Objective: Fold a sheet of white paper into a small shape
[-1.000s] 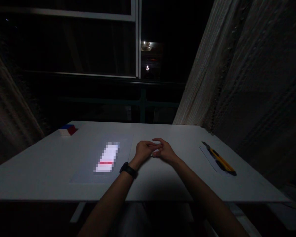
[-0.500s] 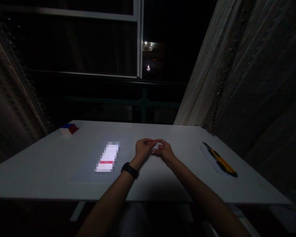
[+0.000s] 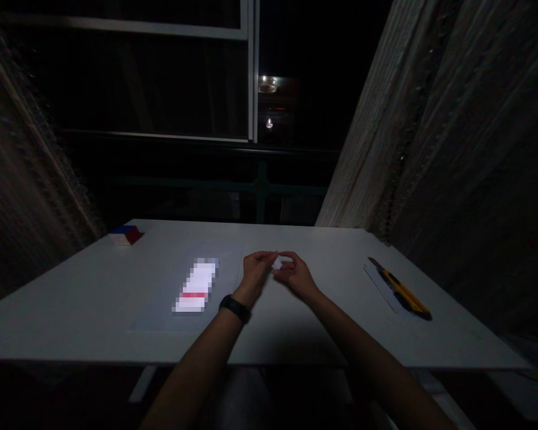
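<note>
My left hand and my right hand meet over the middle of a white table in dim light. Both hands have curled fingers pinched on a small pale piece held between their fingertips; I cannot make out what it is. A dark watch sits on my left wrist. A lit rectangular screen lies flat just left of my left hand, on a grey sheet.
A yellow and black utility knife lies on a white strip near the right edge. A small red, white and blue block sits at the far left corner. Curtains hang on both sides, with a dark window behind.
My right fingers, stretched over the left hand a second ago, have curled in, and both hands now pinch the small pale piece between their tips. The hands lifted slightly.
</note>
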`<state>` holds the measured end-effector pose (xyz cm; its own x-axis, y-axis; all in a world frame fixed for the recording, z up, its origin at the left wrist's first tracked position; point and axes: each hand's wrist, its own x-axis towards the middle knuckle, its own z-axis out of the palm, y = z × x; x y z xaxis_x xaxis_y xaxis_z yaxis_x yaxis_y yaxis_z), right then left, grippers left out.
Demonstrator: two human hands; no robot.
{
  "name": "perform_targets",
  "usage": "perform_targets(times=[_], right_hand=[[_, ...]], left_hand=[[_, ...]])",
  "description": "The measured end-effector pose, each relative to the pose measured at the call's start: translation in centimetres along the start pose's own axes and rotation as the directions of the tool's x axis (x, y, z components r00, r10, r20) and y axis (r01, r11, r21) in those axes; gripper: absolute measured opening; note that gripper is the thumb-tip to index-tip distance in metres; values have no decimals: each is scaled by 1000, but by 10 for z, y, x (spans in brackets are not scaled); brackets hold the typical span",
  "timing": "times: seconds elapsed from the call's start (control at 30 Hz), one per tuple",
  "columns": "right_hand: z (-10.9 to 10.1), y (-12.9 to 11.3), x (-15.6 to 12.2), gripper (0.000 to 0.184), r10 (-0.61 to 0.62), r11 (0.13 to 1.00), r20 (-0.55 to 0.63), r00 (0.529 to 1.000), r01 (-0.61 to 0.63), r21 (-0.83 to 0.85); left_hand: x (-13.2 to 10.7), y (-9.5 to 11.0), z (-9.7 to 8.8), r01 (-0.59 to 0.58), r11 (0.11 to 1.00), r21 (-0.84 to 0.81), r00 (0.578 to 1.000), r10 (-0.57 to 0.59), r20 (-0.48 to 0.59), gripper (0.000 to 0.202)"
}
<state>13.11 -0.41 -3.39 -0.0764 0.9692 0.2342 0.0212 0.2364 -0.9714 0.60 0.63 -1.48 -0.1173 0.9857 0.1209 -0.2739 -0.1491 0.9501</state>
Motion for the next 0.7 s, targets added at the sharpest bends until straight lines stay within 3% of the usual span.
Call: perform_targets(times=[0.17, 0.37, 0.5, 0.7], right_hand=[[6, 5, 2, 36, -3, 1000, -72, 997, 2, -11], [-1, 0, 5, 37, 36, 985, -119, 992, -16, 173], [-3, -4, 6, 36, 64, 977, -111, 992, -39, 208], [-3, -10, 5, 37, 46, 978, -126, 991, -19, 208]], left_hand=[[-1, 4, -2, 11, 992, -124, 1000, -10, 9, 30], [-4, 7, 1, 29, 997, -66, 999, -26, 44, 33], [-3, 7, 2, 23, 999, -47, 999, -21, 43, 37], [-3, 8, 4, -84, 993, 87, 996, 83, 7, 29]])
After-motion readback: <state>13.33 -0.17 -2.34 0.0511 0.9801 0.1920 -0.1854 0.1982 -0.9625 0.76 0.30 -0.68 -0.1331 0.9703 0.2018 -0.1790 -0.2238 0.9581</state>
